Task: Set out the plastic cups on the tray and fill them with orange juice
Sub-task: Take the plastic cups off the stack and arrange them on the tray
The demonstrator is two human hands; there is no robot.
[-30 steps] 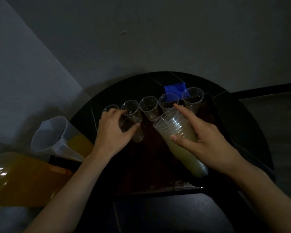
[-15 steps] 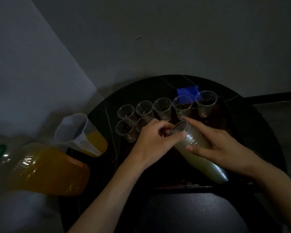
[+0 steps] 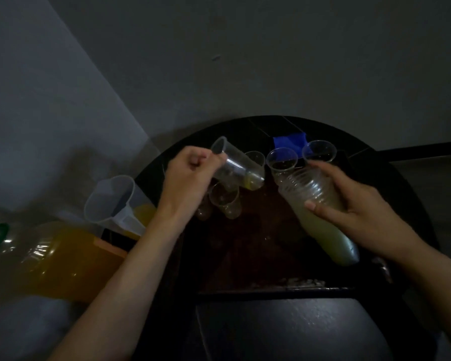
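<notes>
Moved: L hand (image 3: 188,178) pulled single cup (image 3: 236,166) off stack (image 3: 301,186) — pinching rim | R hand (image 3: 357,204) wrapped round stack

**Dim corner of what looks like a home**

A small round dark table (image 3: 401,178) stands in a corner of plain grey walls (image 3: 245,61) with a dark skirting board (image 3: 427,149). Beside it, a plastic jug (image 3: 110,201) and a large bottle of orange drink (image 3: 57,256) suggest a domestic room.

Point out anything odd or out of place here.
The clear plastic cup pinched in the left hand is tipped almost on its side above the dark tray, and something yellowish sits at its base, possibly residue. The nested cup stack in the right hand also looks yellowish. No spill shows.
</notes>
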